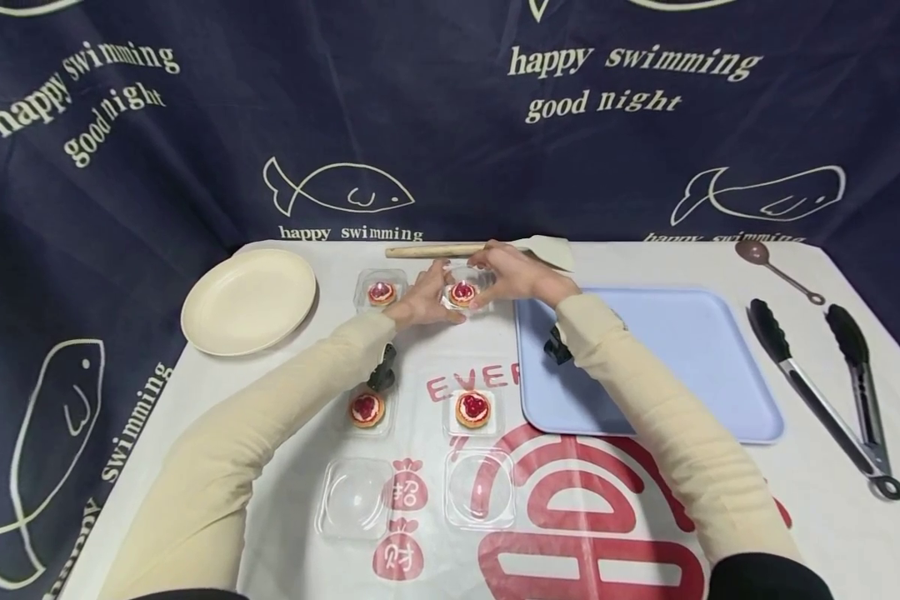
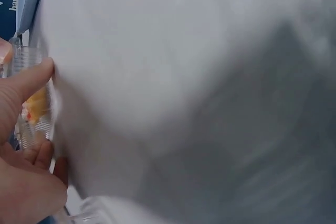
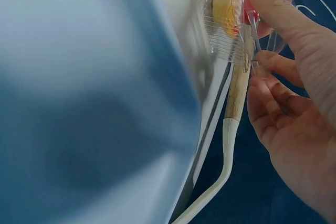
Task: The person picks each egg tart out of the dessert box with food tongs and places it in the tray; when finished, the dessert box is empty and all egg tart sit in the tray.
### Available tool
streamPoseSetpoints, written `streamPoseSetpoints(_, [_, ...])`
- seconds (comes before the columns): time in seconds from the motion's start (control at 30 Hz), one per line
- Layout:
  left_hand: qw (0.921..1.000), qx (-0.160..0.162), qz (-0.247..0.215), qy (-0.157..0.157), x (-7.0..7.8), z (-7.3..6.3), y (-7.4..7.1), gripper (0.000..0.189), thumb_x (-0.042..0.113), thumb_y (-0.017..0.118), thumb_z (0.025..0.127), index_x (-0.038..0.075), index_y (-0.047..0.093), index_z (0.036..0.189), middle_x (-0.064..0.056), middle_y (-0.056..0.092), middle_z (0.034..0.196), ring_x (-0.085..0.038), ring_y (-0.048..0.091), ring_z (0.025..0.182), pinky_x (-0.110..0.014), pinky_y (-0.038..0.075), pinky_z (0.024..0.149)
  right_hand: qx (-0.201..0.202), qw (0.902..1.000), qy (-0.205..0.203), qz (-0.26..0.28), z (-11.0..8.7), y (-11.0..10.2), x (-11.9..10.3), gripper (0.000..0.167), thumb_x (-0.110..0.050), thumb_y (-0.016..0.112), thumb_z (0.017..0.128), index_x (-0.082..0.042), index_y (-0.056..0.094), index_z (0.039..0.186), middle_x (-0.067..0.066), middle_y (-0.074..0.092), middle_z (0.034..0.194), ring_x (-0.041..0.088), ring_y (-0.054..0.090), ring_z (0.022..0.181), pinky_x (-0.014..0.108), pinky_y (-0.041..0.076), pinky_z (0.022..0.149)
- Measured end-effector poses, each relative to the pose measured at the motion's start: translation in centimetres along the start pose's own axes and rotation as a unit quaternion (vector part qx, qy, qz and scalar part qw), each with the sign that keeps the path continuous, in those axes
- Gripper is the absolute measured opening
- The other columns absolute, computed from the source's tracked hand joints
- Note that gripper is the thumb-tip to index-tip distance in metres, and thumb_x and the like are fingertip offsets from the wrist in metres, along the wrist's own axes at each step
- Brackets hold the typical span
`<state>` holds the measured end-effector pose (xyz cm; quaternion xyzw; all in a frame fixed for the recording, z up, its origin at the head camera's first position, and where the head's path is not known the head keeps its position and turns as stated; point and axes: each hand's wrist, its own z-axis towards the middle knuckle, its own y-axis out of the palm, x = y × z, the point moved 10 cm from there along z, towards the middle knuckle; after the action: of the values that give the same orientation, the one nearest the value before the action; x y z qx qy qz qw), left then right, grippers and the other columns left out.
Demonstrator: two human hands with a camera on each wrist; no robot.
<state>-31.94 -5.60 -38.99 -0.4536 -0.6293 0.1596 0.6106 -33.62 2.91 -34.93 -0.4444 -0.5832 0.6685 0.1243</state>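
At the far middle of the table, both hands hold one clear plastic box (image 1: 451, 275) with a small red-topped tart (image 1: 462, 292) inside. My left hand (image 1: 423, 300) grips its left side, thumb and fingers spread along the ribbed wall (image 2: 27, 55) in the left wrist view. My right hand (image 1: 519, 273) pinches the lid side; in the right wrist view its thumb and fingers curl round the clear lid (image 3: 275, 40), above the ribbed base (image 3: 226, 51). Left of the hands stands another boxed tart (image 1: 381, 292). Nearer lie two tarts (image 1: 366, 409) (image 1: 473, 409) in clear boxes with their lids (image 1: 354, 498) (image 1: 480, 490) folded open.
A cream plate (image 1: 248, 302) sits at the back left. Behind the hands lies a wooden-handled spatula (image 1: 435, 250). The blue tray (image 1: 645, 358) is under the right forearm. Farther right are a brown spoon (image 1: 753, 252) and black-tipped tongs (image 1: 825, 408).
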Motion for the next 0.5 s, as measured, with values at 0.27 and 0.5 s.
streamPoseSetpoints(0.27, [0.9991,0.002,0.038,0.019,1.5,-1.2,-1.1,0.121,0.018,0.087,0.07,-0.007,0.001,0.151,-0.03,0.023,0.145,-0.039,0.029,0.137,-0.04,0.024,0.118,0.031,0.9993,-0.012,0.019,-1.4,-0.8,-0.8,0.075,-0.032,0.086,0.073,0.004,0.055,0.131,0.019,0.055,0.123,0.03,0.05,0.109,0.044,0.045,0.093])
streamPoseSetpoints(0.5, [0.9774,0.06,0.131,0.155,4.5,-2.9,-3.4,0.089,0.021,0.083,0.075,0.001,0.033,0.145,-0.02,0.039,0.143,-0.034,0.035,0.135,-0.048,0.031,0.113,0.082,0.9943,-0.047,0.05,-3.1,-2.3,-2.3,0.071,-0.028,0.085,0.076,0.003,0.052,0.131,0.02,0.057,0.115,0.032,0.056,0.106,0.044,0.048,0.09])
